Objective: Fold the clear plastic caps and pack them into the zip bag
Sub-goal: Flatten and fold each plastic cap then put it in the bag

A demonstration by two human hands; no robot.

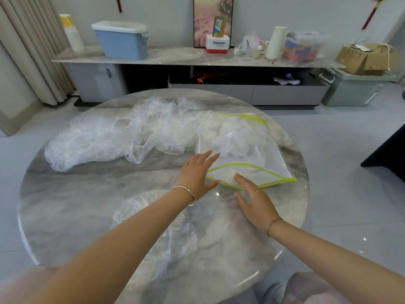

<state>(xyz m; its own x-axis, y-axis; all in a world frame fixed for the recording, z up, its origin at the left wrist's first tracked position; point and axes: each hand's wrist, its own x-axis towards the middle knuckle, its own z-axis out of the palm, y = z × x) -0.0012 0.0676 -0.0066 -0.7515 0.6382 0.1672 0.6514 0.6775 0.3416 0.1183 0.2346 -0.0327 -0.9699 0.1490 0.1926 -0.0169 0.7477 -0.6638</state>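
Both our left hand (pixel 197 174) and right hand (pixel 255 201) are hovering open-fingered over the near mouth of the clear, yellow-green-rimmed zip bag (pixel 271 170). A crumpled clear plastic cap (pixel 140 205) is lying short of the bag, nearer our left hand.

A round marble table (pixel 65 205) stands before a long low cabinet (pixel 175 55). On the cabinet sit a blue lidded bin (pixel 122 43), a small white box (pixel 217 43) and a white paper roll (pixel 275 42).
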